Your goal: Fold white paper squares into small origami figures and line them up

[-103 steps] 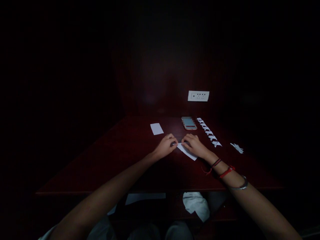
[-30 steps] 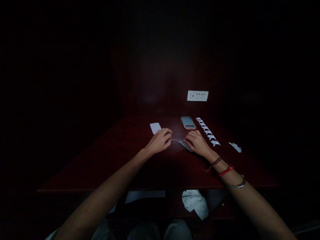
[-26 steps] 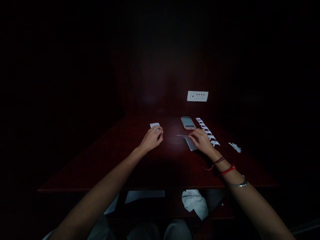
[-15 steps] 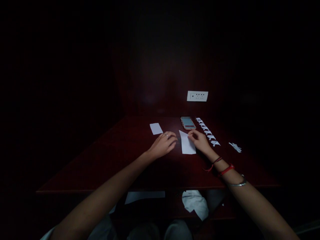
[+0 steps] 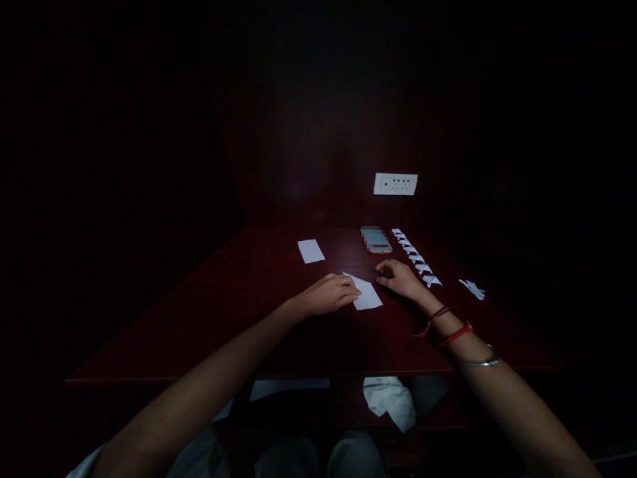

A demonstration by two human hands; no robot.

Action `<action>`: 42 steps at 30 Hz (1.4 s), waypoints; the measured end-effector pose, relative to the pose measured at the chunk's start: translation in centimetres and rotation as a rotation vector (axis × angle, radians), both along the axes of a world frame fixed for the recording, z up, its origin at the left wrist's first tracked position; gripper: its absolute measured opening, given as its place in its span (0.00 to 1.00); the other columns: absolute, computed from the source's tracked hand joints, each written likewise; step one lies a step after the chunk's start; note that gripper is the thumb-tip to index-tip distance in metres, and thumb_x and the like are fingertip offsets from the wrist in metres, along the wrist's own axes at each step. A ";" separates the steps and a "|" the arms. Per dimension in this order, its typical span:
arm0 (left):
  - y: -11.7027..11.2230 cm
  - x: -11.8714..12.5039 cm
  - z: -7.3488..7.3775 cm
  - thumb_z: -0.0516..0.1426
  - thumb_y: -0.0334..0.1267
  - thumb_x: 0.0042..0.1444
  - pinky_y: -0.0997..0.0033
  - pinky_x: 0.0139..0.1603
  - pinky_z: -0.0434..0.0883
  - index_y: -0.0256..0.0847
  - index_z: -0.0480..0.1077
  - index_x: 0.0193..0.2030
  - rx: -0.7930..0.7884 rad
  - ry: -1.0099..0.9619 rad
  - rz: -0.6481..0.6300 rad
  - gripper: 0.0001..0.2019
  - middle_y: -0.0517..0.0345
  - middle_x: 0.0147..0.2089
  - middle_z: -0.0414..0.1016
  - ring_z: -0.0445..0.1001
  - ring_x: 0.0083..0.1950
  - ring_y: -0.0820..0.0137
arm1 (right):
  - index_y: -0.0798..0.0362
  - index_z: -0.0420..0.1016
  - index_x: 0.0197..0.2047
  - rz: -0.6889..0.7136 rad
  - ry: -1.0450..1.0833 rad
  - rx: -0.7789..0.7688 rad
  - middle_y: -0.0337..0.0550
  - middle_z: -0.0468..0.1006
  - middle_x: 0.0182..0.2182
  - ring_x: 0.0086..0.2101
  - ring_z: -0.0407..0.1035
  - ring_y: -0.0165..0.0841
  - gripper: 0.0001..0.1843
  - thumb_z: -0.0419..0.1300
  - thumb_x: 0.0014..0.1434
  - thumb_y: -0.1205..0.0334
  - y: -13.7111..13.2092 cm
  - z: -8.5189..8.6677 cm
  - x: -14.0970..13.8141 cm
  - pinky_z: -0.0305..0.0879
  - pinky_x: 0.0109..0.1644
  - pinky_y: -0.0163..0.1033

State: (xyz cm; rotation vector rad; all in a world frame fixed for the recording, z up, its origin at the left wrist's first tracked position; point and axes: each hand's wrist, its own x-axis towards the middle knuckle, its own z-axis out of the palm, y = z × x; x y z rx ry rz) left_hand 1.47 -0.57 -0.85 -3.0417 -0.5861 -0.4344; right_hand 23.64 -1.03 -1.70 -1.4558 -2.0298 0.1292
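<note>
Grip of the left hand (image 5: 328,296): fingers loosely extended and laid over the left part of the folded paper (image 5: 368,298); whether the thumb pinches it cannot be told. Grip of the right hand (image 5: 399,278): fingers half curled, a gap between thumb and forefinger, nothing seen held, just beyond and to the right of the paper.

The folded paper lies on the bench (image 5: 239,332), between the hands and nearer the left. Its left portion is hidden under the fingers; a line crosses its upper part, the layers there hard to make out.

Beyond it, a white paper piece (image 5: 311,251) lies flat. The phone (image 5: 379,247) rests farther right, the upper part of its screen masked by coarse blocks; any lettering is too small to read. Beside it runs a row of folded papers (image 5: 416,257), too tightly overlapped to count reliably. Thin white strips (image 5: 472,289) lie bunched at the right. The socket plate (image 5: 395,184) is on the wall; its markings are illegible.

Under the bench edge, a pale sheet (image 5: 288,387) and a crumpled cloth (image 5: 391,399) are partly concealed. Both forearms (image 5: 213,365) are cut off below. The outer bench recedes into darkness.
</note>
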 end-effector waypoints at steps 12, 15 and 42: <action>0.5 -0.9 0.0 0.41 0.45 0.56 0.69 0.42 0.58 0.44 0.63 0.44 0.020 0.050 0.184 0.17 0.57 0.45 0.62 0.62 0.44 0.68 | 0.56 0.69 0.39 0.155 -0.102 -0.095 0.47 0.67 0.34 0.33 0.62 0.31 0.23 0.54 0.44 0.48 -0.5 -0.2 -0.2 0.59 0.39 0.37; 0.3 -0.7 -0.1 0.37 0.43 0.57 0.72 0.42 0.59 0.38 0.66 0.39 -0.035 0.006 0.252 0.20 0.54 0.41 0.63 0.64 0.40 0.70 | 0.57 0.69 0.39 0.163 -0.096 -0.092 0.47 0.67 0.34 0.33 0.62 0.32 0.24 0.54 0.44 0.47 -0.5 -0.3 -0.2 0.59 0.39 0.37; 0.3 -1.1 -0.2 0.44 0.39 0.56 0.67 0.48 0.55 0.47 0.59 0.49 -0.102 0.046 0.015 0.14 0.59 0.51 0.59 0.56 0.51 0.69 | 0.58 0.69 0.35 -0.010 -0.020 -0.136 0.43 0.65 0.28 0.33 0.59 0.31 0.17 0.59 0.39 0.59 0.1 -0.8 -0.2 0.57 0.39 0.36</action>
